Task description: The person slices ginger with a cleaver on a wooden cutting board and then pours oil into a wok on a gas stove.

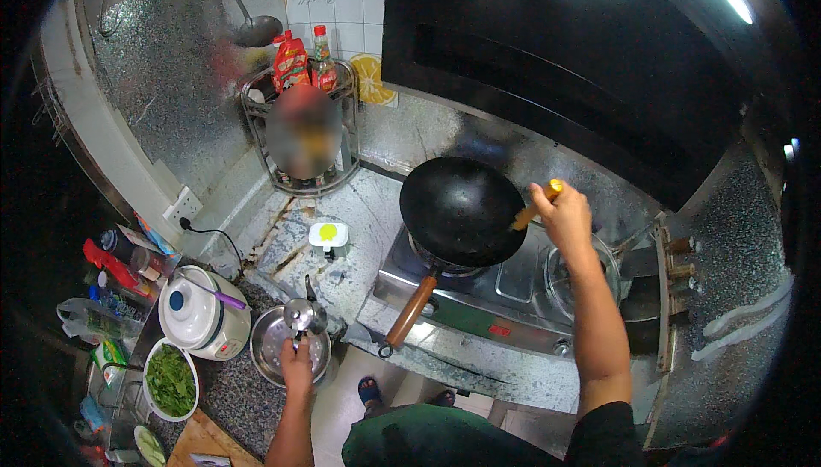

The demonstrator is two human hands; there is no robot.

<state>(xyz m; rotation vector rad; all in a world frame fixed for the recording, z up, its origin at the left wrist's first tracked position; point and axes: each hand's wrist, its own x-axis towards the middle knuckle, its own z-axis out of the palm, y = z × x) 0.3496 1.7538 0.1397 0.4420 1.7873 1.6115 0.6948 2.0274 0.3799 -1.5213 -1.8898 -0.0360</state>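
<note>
My left hand (297,360) is closed round the handle of a small shiny metal pot with a thin curved spout (303,316). That pot is above a wide steel bowl (266,343) on the counter. A black wok (457,206) sits on the left burner, its brown wooden handle (412,310) pointing toward me. At the wok's right rim, my right hand (560,210) grips a wooden-handled cooking tool (523,215); its working end cannot be made out against the dark pan. No food shows distinctly inside the wok.
A white rice cooker (205,313) and a white bowl of green leaves (171,381) stand on the left, with a cutting board (214,440) nearer. A white container (328,236) lies left of the gas stove (513,283). Behind stands a bottle rack (351,91); a range hood (556,65) hangs above.
</note>
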